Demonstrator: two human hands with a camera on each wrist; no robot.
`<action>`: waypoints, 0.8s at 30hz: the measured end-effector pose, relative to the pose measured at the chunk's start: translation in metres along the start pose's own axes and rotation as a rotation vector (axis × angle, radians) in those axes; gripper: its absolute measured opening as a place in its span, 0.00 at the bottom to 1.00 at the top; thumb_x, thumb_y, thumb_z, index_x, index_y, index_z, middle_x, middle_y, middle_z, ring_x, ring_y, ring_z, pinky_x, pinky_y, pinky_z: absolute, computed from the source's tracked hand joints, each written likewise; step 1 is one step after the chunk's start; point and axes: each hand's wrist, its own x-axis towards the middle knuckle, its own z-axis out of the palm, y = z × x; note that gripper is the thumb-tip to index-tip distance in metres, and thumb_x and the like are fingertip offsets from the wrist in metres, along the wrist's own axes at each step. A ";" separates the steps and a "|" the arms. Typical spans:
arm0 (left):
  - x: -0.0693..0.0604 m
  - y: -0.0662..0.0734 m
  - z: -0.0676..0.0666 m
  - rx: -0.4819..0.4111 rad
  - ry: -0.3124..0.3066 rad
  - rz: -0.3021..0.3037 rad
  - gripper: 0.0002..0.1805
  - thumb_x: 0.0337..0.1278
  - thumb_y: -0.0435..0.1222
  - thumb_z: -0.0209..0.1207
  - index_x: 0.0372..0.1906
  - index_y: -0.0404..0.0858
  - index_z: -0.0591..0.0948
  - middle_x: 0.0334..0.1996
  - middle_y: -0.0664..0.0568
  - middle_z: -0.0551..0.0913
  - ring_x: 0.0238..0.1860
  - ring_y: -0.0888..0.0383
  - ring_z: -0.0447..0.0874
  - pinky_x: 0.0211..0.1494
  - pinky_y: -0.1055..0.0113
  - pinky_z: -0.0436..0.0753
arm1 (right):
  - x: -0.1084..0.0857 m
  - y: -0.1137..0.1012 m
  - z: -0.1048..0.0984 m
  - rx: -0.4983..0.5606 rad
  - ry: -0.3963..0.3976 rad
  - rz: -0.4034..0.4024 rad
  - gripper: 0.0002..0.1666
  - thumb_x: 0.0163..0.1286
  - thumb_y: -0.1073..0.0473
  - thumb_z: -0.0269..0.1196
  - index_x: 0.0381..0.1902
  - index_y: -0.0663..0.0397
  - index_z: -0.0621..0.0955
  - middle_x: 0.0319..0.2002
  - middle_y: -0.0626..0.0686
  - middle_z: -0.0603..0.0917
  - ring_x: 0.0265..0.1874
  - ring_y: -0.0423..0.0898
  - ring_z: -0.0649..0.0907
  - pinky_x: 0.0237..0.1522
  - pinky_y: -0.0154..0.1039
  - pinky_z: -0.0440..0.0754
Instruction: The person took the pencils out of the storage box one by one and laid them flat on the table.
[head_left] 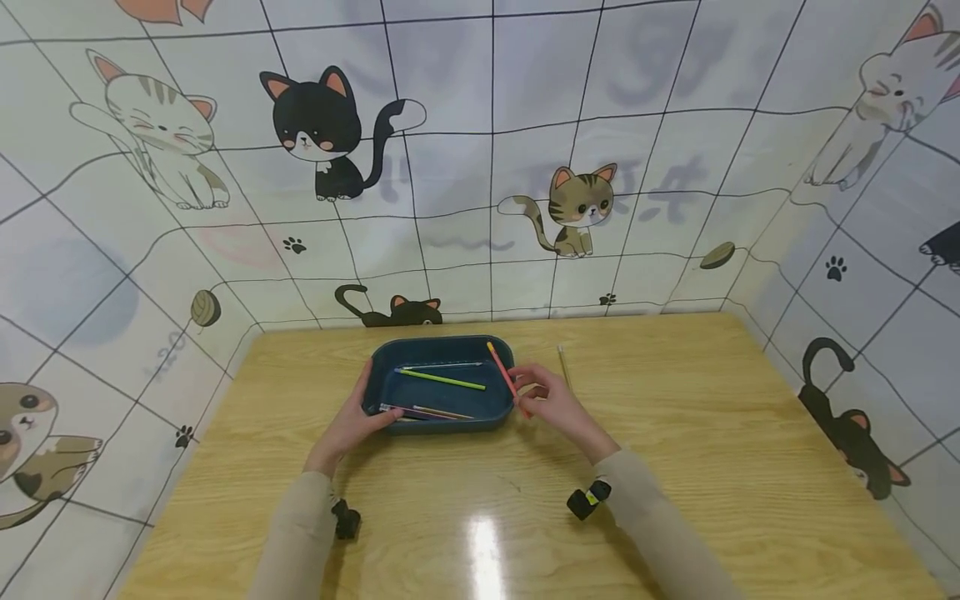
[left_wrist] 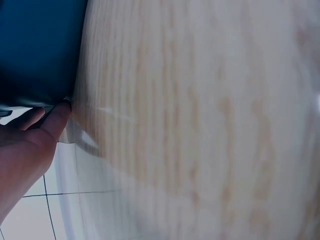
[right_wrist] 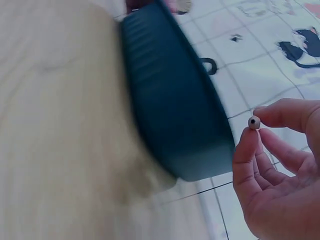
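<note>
A dark blue tray [head_left: 450, 426] stands on the table, holding a green pencil [head_left: 442, 379] and several other thin pencils. At its left end my left hand [head_left: 360, 419] grips the wall, thumb over the front rim; the left wrist view shows fingers at the tray's [left_wrist: 40, 55] corner. My right hand [head_left: 553, 404] pinches a red pencil [head_left: 502, 368] between thumb and fingers, tilted across the tray's right rim. In the right wrist view the right hand [right_wrist: 280, 165] holds the pencil [right_wrist: 254, 122] end-on beside the tray [right_wrist: 175, 95].
Another pencil [head_left: 564, 365] lies on the wooden table [head_left: 675, 417] to the right of the tray, just behind my right hand. A cat-patterned, grid-lined sheet [head_left: 457, 183] rises behind the table and along both sides.
</note>
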 end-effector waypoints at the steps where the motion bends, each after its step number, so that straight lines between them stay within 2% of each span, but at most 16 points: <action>1: 0.000 -0.001 0.000 0.002 -0.001 0.005 0.59 0.53 0.41 0.69 0.78 0.46 0.37 0.77 0.44 0.36 0.74 0.41 0.32 0.70 0.39 0.41 | -0.002 0.001 -0.001 -0.008 -0.008 -0.004 0.26 0.66 0.74 0.57 0.62 0.64 0.72 0.47 0.65 0.76 0.41 0.68 0.79 0.33 0.41 0.81; 6: 0.001 -0.003 -0.001 0.001 -0.004 0.016 0.59 0.54 0.40 0.69 0.78 0.46 0.37 0.76 0.43 0.35 0.74 0.40 0.32 0.69 0.38 0.41 | -0.012 0.010 -0.006 -0.016 -0.009 -0.008 0.27 0.65 0.75 0.56 0.62 0.63 0.73 0.46 0.65 0.75 0.40 0.70 0.78 0.31 0.39 0.80; 15: 0.002 -0.002 0.002 0.005 -0.010 0.018 0.59 0.54 0.40 0.69 0.78 0.47 0.37 0.77 0.44 0.35 0.74 0.41 0.32 0.69 0.38 0.40 | -0.027 0.019 -0.023 -0.029 0.088 -0.002 0.25 0.66 0.74 0.58 0.62 0.62 0.73 0.47 0.67 0.75 0.37 0.69 0.78 0.27 0.42 0.79; 24: 0.001 -0.002 0.001 0.007 -0.001 0.020 0.59 0.54 0.40 0.68 0.78 0.48 0.37 0.76 0.43 0.35 0.74 0.40 0.32 0.69 0.38 0.40 | -0.036 0.027 -0.048 -0.062 0.178 0.081 0.25 0.67 0.73 0.57 0.62 0.61 0.73 0.49 0.66 0.75 0.42 0.67 0.79 0.30 0.39 0.79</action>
